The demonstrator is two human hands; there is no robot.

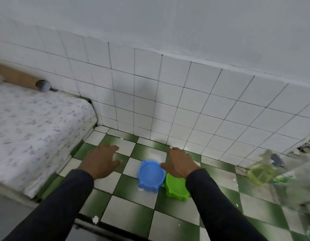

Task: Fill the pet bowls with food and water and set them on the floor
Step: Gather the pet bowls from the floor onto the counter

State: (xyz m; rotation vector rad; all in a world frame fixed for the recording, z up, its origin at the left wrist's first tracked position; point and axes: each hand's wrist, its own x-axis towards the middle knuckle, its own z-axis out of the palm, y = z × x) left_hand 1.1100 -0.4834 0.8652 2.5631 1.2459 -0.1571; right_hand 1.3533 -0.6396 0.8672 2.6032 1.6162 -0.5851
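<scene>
Both hands, left [100,162] and right [179,164], hovering spread, holding nothing; blue bowl [151,176], green bowl [176,187] sitting on floor [133,221]. Contents unclear; next likely checking fill.

Dim flat light, blurred, warped edges

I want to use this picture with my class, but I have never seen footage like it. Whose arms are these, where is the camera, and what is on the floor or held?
The camera sits on a person's head, looking forward and down, so the two dark-sleeved arms are the wearer's own. The left hand and right hand are both spread open above the floor and hold nothing. On the green-and-white checked floor stand two pet bowls side by side: a blue bowl and a green bowl, partly hidden by the right wrist. What they contain is unclear. A mattress lies at left; a blurred bottle of yellow liquid at right.
</scene>
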